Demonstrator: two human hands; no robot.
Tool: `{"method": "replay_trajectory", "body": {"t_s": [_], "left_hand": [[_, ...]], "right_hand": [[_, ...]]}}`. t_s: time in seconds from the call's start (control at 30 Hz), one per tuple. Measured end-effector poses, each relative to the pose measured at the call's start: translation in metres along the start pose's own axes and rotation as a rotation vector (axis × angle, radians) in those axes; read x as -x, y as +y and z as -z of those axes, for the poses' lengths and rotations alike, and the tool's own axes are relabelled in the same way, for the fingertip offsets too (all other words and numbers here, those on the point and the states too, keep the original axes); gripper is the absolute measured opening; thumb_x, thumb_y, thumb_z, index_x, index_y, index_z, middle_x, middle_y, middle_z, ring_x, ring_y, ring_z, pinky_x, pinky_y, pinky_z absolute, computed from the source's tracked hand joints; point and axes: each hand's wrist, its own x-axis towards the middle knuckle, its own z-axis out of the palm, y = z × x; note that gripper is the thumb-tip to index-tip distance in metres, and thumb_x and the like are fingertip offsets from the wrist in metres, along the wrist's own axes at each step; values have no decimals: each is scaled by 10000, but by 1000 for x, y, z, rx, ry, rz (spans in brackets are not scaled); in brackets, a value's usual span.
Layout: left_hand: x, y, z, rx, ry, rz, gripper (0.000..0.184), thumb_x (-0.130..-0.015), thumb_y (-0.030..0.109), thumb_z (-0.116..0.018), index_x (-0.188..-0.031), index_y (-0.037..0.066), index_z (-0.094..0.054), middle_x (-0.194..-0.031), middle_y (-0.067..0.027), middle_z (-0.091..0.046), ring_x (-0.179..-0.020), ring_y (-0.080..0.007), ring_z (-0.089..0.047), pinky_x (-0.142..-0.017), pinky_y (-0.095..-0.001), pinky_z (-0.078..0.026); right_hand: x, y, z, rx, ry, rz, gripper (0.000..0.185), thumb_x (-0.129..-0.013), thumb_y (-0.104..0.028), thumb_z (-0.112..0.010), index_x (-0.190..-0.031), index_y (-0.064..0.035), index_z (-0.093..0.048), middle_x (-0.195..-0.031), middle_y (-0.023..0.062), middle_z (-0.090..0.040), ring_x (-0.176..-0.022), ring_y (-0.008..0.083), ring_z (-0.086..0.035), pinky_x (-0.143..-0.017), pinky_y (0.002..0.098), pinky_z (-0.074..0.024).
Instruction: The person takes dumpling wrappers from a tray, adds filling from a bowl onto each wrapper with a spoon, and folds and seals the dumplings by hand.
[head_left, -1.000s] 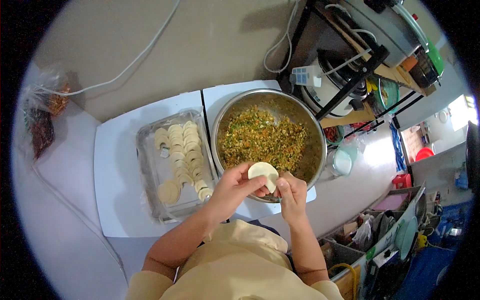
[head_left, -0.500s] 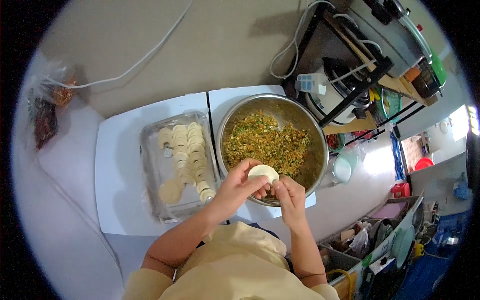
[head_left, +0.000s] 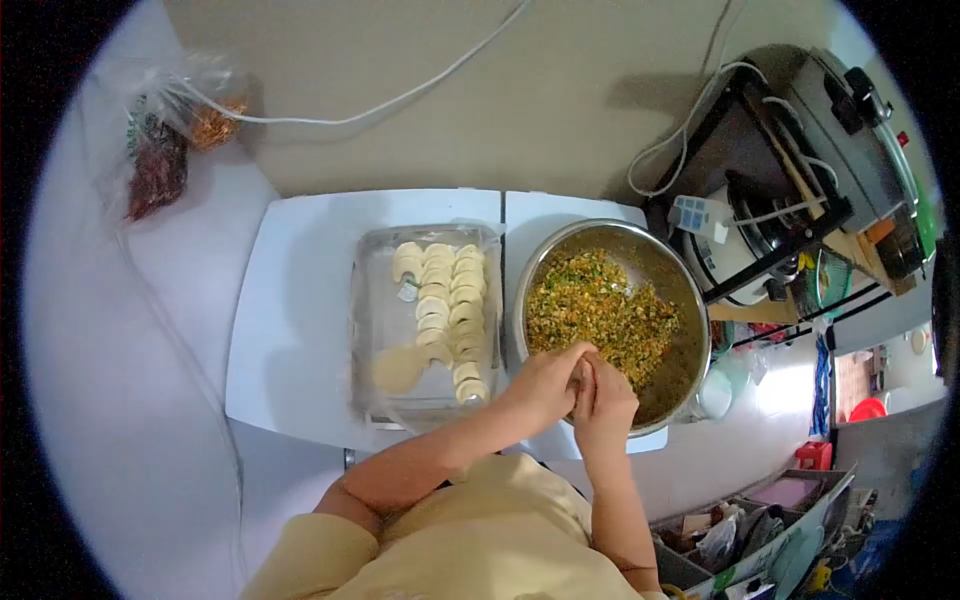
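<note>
White desk (head_left: 300, 330) is holding lg round silver metal bowl (head_left: 697, 300) of chopped orange-green filling (head_left: 600, 310), w/ clear-lined rectangular metal tray (head_left: 385, 340) of pale half-moon dumplings (head_left: 466, 300) beside it. L hand (head_left: 548, 385) & R hand (head_left: 604, 400) are pressing together above bowl rim, fingers narrow; grip contents hidden, can't tell.

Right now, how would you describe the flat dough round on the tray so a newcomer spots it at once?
On the white table, left of the metal bowl, sits a shallow tray. Near its front left corner lies the flat dough round. It looks wider than the overlapping dough pieces and lies left of their rows.
</note>
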Motion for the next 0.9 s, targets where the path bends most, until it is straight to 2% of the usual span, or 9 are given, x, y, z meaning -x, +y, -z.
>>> {"method": "replay_trajectory", "body": {"t_s": [0.1,0.27,0.3,0.37,0.43,0.57,0.63,0.7,0.9], "left_hand": [[4,0,7,109,99,183,503,-794,-30,-521,-1274,101,-451,-829,-173,-619,-774,-222,-636,-681,-318,-481],[6,-47,8,668,260,366,267,-845,-43,-527,-1106,-47,-586,-1070,-101,-626,-882,-155,-624,-789,-250,-490],[5,-52,14,662,262,369,267,-845,-43,-527,-1106,-47,-586,-1070,-101,-626,-882,-155,-624,-789,-250,-490],[1,-66,29,791,587,310,313,-783,-58,-513,-1076,-15,-614,-824,-19,-619,-733,-88,-549,-659,-255,-456],[1,-112,52,686,755,154,292,-787,-57,-521,-1064,-9,-601,-876,-53,-642,-765,-100,-563,-700,-245,-455],[9,-171,109,175,987,319,128,-767,-13,-585,-890,22,-579,-859,-79,-637,-749,-181,-599,-687,-274,-464],[12,-196,126,27,961,386,140,-754,-7,-595,-888,28,-579,-861,-90,-627,-763,-216,-599,-700,-298,-467],[13,-211,130,-121,928,452,152,-741,-1,-606,-887,34,-578,-862,-101,-618,-778,-251,-600,-714,-322,-470],[4,-234,127,-328,860,432,181,-719,0,-626,-890,37,-579,-884,-129,-581,-852,-294,-562,-767,-373,-455]], "right_hand": [[4,-5,-21,144,61,35,309,-816,-119,-587,-1117,-55,-561,-714,114,-577,-629,300,-559,-548,409,-445],[10,-15,-41,237,-101,149,594,-749,-61,-604,-1319,-37,-439,-617,106,-536,-529,264,-525,-501,372,-419],[10,-19,-39,230,-101,149,594,-749,-61,-604,-1319,-37,-439,-617,106,-536,-529,264,-525,-501,372,-419],[12,-28,-29,89,-189,132,553,-770,-69,-598,-1305,-52,-458,-610,108,-528,-517,261,-522,-502,377,-417],[15,-28,-10,89,-198,106,486,-788,-71,-599,-1265,-65,-509,-628,117,-546,-540,273,-532,-517,379,-429],[23,-2,21,-80,-85,-194,380,-823,-40,-571,-1203,-43,-560,-780,153,-622,-583,271,-552,-552,349,-445],[21,16,28,-107,81,-25,338,-865,-46,-540,-1202,-32,-558,-869,144,-649,-570,185,-533,-541,300,-426],[30,23,43,-259,43,-390,306,-905,-69,-507,-1204,-27,-556,-945,110,-662,-562,99,-480,-521,249,-401],[46,50,56,-292,112,-501,294,-932,-107,-483,-1206,-36,-562,-706,1,-554,-520,48,-365,-455,227,-312]]}}
